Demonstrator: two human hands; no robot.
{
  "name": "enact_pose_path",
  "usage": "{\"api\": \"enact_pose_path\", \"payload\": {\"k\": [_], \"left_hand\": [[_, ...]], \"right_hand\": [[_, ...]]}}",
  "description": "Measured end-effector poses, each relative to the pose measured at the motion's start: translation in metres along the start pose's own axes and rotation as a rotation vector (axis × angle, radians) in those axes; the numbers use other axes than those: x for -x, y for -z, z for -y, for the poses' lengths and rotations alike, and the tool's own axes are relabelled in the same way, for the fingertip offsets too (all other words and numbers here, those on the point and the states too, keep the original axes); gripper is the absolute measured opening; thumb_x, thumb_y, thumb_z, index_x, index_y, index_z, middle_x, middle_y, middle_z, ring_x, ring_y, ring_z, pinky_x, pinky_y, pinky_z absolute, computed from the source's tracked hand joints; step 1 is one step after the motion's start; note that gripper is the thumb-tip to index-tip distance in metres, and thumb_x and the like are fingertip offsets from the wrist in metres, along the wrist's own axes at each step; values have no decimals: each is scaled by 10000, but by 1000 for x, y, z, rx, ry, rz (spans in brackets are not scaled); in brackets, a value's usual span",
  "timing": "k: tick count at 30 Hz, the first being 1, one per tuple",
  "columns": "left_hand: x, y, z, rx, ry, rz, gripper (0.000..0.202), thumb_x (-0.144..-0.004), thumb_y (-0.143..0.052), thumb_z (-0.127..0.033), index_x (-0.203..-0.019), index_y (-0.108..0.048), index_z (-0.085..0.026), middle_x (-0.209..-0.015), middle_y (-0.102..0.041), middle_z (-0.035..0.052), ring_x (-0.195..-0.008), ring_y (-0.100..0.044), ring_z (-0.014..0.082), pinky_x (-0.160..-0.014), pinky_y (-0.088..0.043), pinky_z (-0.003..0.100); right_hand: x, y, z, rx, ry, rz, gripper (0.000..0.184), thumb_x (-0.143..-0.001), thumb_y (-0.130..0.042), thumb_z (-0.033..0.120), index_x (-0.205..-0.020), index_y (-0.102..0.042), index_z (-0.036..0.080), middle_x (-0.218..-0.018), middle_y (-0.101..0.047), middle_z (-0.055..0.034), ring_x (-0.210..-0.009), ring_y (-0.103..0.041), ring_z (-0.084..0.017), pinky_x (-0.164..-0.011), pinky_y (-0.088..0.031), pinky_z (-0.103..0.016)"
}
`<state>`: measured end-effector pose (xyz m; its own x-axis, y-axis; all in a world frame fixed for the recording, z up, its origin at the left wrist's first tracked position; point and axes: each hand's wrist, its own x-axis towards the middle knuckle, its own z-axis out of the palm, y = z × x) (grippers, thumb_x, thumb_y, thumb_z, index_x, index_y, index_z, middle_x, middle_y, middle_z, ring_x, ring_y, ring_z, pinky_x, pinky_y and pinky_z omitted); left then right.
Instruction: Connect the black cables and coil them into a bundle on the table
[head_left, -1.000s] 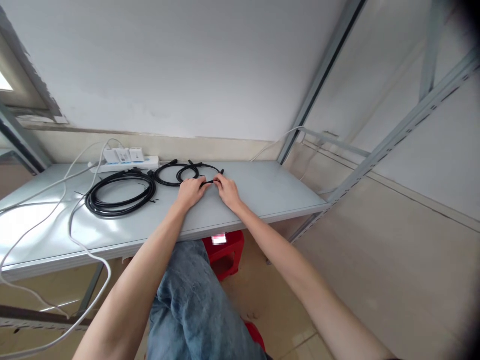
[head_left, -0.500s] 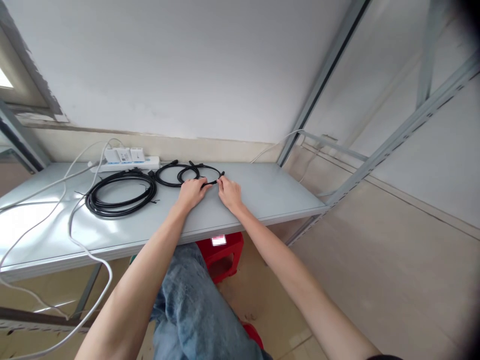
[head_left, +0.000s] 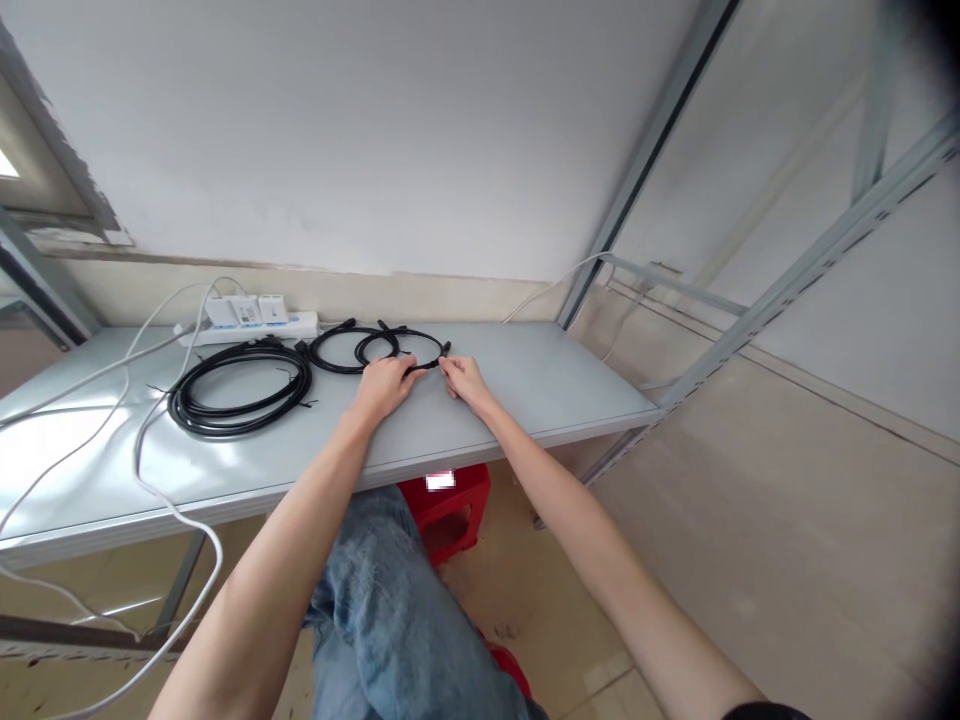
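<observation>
A thin black cable (head_left: 428,336) lies in overlapping loops on the grey shelf top. My left hand (head_left: 385,388) rests on the shelf, its fingers closed on the near side of these loops, with thumb and forefinger pinching the cable. Just to the right, my right hand (head_left: 466,381) has its thumb and forefinger pinched at the cable's right side, close to a short black end (head_left: 446,348); the exact grip is too small to make out fully. Left of both hands lies a thicker coil of black cable (head_left: 240,430), with thin tie ends sticking out.
Behind the thick coil stands a white power strip (head_left: 300,326) with white adapters (head_left: 246,309) plugged in. White cords (head_left: 142,455) hang over the left part of the metal shelf (head_left: 555,395). A red stool (head_left: 465,510) is underneath, and a metal upright (head_left: 645,150) rises at the right.
My right hand has shifted slightly right and turned, with its fingers curled more. My left hand stays in place on the cable loops.
</observation>
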<state>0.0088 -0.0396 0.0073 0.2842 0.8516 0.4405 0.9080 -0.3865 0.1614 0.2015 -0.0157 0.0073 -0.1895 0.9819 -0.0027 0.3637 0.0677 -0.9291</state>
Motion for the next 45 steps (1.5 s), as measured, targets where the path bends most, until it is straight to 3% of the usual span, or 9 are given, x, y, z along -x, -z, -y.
{"api": "enact_pose_path", "payload": {"k": [4, 7, 10, 14, 17, 21, 35, 41, 45], "left_hand": [[0, 1, -1, -25, -20, 24, 409, -1049, -422, -525, -1068, -702, -228, -929, -773, 119, -935, -719, 304, -809, -464, 358], [0, 1, -2, -13, -22, 56, 393, -1032, -450, -531, -1052, -709, -236, -897, -769, 111, -920, -720, 299, -741, -453, 338], [0, 1, -3, 11, -10, 63, 385, -1017, -470, -536, -1026, -716, -240, -867, -766, 103, -899, -721, 293, -719, -447, 333], [0, 1, -2, 36, -1, 35, 370, -1027, -443, -512, -1013, -706, -253, -940, -784, 99, -937, -724, 291, -705, -443, 332], [0, 1, -1, 34, -11, 35, 364, -1034, -431, -506, -1030, -693, -253, -996, -789, 102, -967, -724, 294, -698, -437, 331], [1, 0, 0, 22, -13, 28, 373, -1037, -421, -525, -1033, -677, -253, -984, -786, 109, -967, -725, 306, -682, -427, 336], [1, 0, -1, 51, -7, 32, 358, -1037, -439, -510, -1020, -679, -245, -953, -779, 102, -948, -717, 302, -701, -417, 333], [1, 1, -2, 79, 18, 41, 349, -1025, -469, -504, -1032, -697, -240, -971, -774, 114, -965, -699, 308, -743, -421, 333], [1, -1, -3, 91, 41, 20, 343, -1016, -487, -502, -1039, -703, -237, -968, -771, 115, -958, -698, 307, -752, -426, 336]], "right_hand": [[0, 0, -1, -57, 79, 12, 381, -1016, -472, 412, -680, -393, 251, -448, -272, 96, -393, -272, -103, -449, -287, -219], [2, -2, -1, 128, 133, -67, 446, -1033, -446, 468, -655, -390, 239, -489, -325, 65, -455, -372, -111, -487, -299, -222], [8, -6, 2, 386, 261, -206, 491, -1061, -416, 502, -670, -465, 210, -600, -481, 18, -624, -514, -140, -586, -336, -227], [24, -12, 8, 656, 375, -268, 353, -1083, -436, 511, -996, -633, 232, -917, -715, -32, -827, -638, -192, -676, -365, -248], [34, -16, 13, 854, 415, -250, 338, -1123, -348, 429, -1164, -636, 257, -1115, -730, -71, -891, -673, -214, -696, -375, -269], [40, -20, 16, 977, 381, -245, 376, -1139, -272, 349, -1251, -616, 247, -1208, -713, -100, -908, -694, -221, -706, -393, -289], [23, -18, 6, 995, 331, -243, 416, -1129, -346, 369, -1114, -718, 184, -961, -774, -124, -863, -717, -245, -753, -400, -303], [18, -15, 2, 843, 320, -276, 517, -1133, -330, 440, -933, -740, 195, -878, -749, -109, -846, -693, -236, -738, -398, -292], [19, -13, -1, 709, 387, -303, 430, -1110, -388, 516, -1020, -688, 220, -876, -724, -67, -828, -673, -223, -719, -400, -278]]}}
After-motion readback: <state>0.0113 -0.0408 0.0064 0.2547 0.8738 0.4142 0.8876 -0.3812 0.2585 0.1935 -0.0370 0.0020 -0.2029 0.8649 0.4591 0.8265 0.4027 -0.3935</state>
